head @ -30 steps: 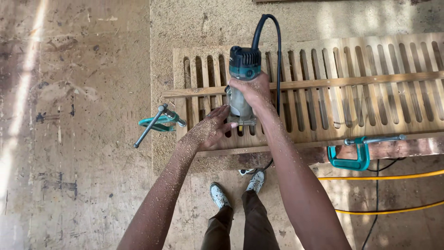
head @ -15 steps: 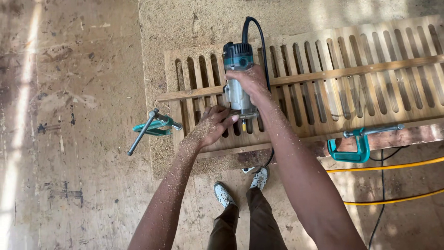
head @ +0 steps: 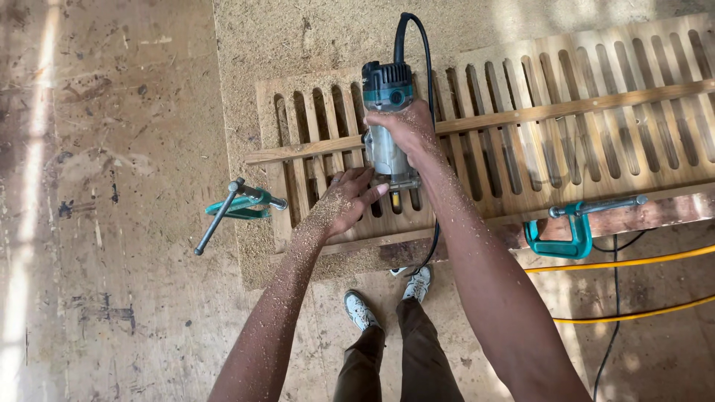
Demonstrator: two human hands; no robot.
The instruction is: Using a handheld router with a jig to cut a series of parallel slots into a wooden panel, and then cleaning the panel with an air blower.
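Your right hand [head: 406, 128] is closed around the body of a teal and grey trim router [head: 387, 126], which stands upright at centre frame on a slotted wooden panel [head: 536, 141]. Its black cord [head: 424, 52] loops up from the top cap and runs back down past your forearm.

Your left hand [head: 348, 201] lies just left of and below the router base, fingers spread and mostly open, fingertips at the base, palm down on the panel. It grips nothing. Both forearms are dusted with sawdust.

The panel runs from centre frame out to the right edge, with rows of long narrow slots. A thin wooden strip [head: 566, 110] lies across it lengthwise, passing behind the router.

A teal clamp [head: 242, 205] sits at the panel's left end, its steel handle angled down to the lower left. A second teal clamp [head: 573, 227] grips the near edge at lower right.

The panel rests on a counter [head: 320, 37] thick with sawdust. No containers in view. Two yellow cables [head: 640, 286] and a black one cross the floor [head: 104, 223] at lower right. Your shoes [head: 391, 298] show at bottom centre.
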